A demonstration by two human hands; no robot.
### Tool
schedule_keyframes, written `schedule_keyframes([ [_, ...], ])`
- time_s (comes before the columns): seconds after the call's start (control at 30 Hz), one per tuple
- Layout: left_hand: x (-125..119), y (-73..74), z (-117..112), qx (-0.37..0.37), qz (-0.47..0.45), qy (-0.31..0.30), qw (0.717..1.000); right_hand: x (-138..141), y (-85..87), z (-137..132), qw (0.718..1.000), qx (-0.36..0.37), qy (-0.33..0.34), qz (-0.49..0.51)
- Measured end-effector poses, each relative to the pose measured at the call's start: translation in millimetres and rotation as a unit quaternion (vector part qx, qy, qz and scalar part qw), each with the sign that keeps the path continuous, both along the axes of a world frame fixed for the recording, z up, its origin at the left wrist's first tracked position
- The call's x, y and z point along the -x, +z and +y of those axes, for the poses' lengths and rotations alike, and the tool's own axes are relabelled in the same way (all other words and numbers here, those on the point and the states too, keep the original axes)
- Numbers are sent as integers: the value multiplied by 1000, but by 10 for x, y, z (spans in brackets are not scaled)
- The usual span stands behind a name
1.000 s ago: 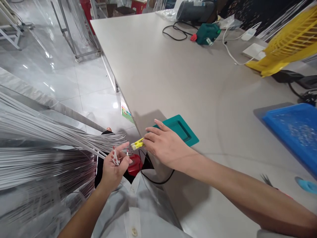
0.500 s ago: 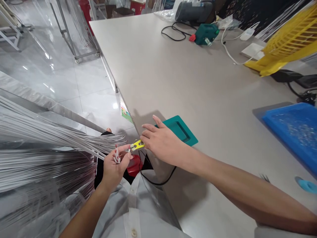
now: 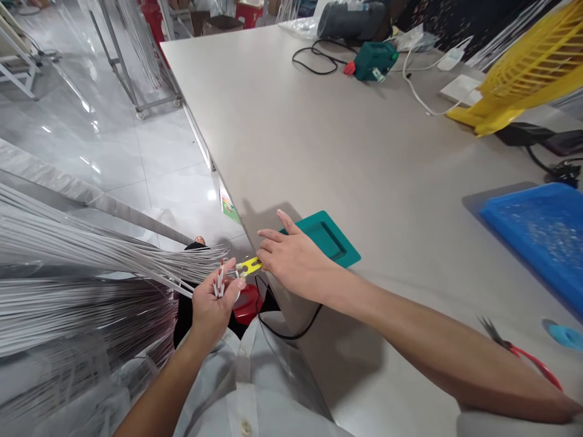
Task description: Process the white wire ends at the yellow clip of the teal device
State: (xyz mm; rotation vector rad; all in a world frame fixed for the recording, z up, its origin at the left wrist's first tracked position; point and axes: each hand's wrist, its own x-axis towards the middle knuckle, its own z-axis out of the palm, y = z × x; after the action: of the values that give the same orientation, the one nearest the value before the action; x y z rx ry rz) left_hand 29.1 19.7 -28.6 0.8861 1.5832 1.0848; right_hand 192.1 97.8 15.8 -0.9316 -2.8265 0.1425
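Note:
My left hand [image 3: 213, 303] is closed around a few thin white wires with red-marked ends [image 3: 219, 284], held just off the table's near corner. My right hand [image 3: 291, 258] grips a small yellow tool [image 3: 250, 266] between thumb and fingers, its tip touching the wire ends. The right hand rests at the table edge, beside a teal tray [image 3: 334, 237]. A large bundle of white wires [image 3: 91, 267] fans in from the left towards my left hand.
The grey table [image 3: 346, 145] carries a blue tray [image 3: 542, 230], a yellow basket [image 3: 528, 79], a green device with cables [image 3: 373, 59] and red-handled scissors [image 3: 523, 355]. A red object [image 3: 248, 303] and a black cable [image 3: 286, 331] hang below the edge. Glossy floor with metal racks lies left.
The yellow tool in my right hand has closed in on the wire ends in my left hand, which rose slightly. The view shifted a little, showing the scissors.

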Motion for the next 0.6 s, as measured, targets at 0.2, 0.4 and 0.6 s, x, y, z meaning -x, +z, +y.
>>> schedule_keyframes([
  [0.2,-24,-37,-19,-7,46,-1,999,5,-14,0,997,-36,6,-65],
  [0.4,-26,-74,-18,-22,111,-12,994,-13,-5,-8,998,-22,-11,-51],
  [0.6,-13,-94,-51,-24,109,-5,994,-25,-42,-12,996,-51,-28,-72],
])
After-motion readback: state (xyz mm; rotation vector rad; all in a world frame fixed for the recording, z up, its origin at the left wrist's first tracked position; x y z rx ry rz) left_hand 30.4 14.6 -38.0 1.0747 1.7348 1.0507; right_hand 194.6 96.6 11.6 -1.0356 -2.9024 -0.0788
